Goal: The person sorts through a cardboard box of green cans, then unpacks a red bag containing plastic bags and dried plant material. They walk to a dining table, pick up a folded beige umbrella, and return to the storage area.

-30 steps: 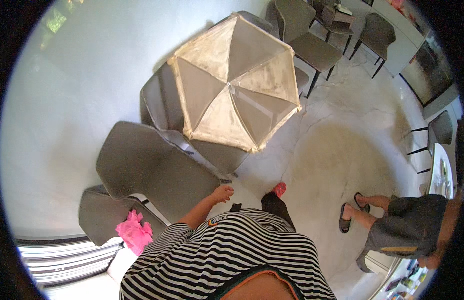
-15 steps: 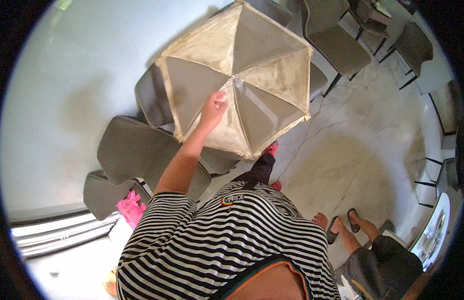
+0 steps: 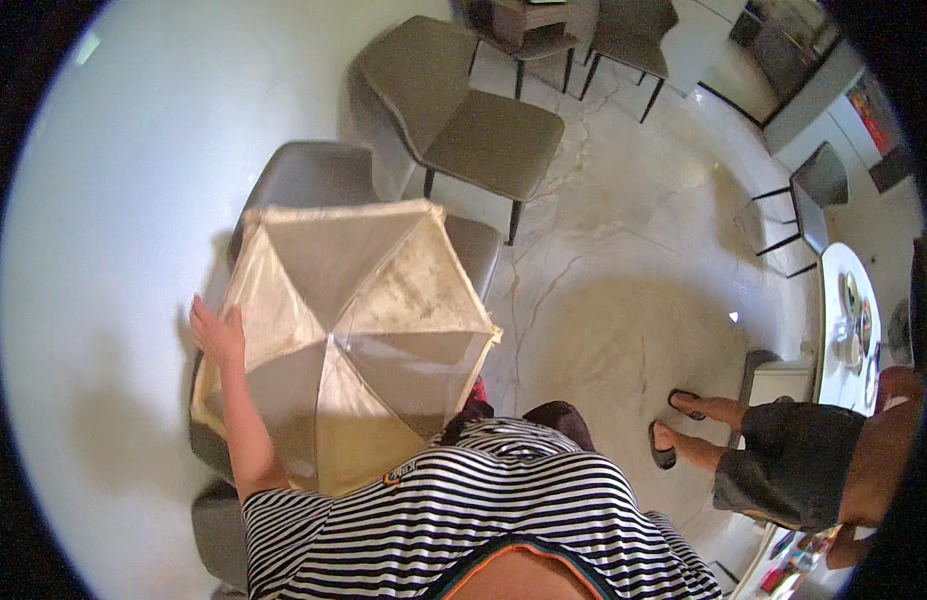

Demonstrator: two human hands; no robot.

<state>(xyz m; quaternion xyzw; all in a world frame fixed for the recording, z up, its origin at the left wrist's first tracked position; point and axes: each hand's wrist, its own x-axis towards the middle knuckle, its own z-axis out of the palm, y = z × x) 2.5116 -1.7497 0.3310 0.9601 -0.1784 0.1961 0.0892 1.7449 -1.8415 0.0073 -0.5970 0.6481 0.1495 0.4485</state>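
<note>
A six-sided, umbrella-like cover [image 3: 414, 290] spreads in front of me, its cream panels alternating with sheer grey ones. Seams run from its middle out to a pale, stained rim. My left hand [image 3: 220, 332] is open at the cover's left edge, fingers apart and pointing up toward the wall. Whether the palm presses on the rim or only hovers by it, I cannot tell. Part of the cover's near side is hidden behind my striped shirt. Under and behind it show grey chairs [image 3: 314, 175]. My right hand is not in view.
Along the left runs a white wall [image 3: 134, 250]. A grey chair [image 3: 494, 140] stands beyond the cover, with more behind it on the marble floor [image 3: 604, 300]. At right, a person [image 3: 784, 460] in dark shorts and sandals is beside a white table [image 3: 834, 290] with dishes.
My left hand has gone from a curled shape over the cover's middle to open at its left edge. The cover now appears lower and further left as the view has turned.
</note>
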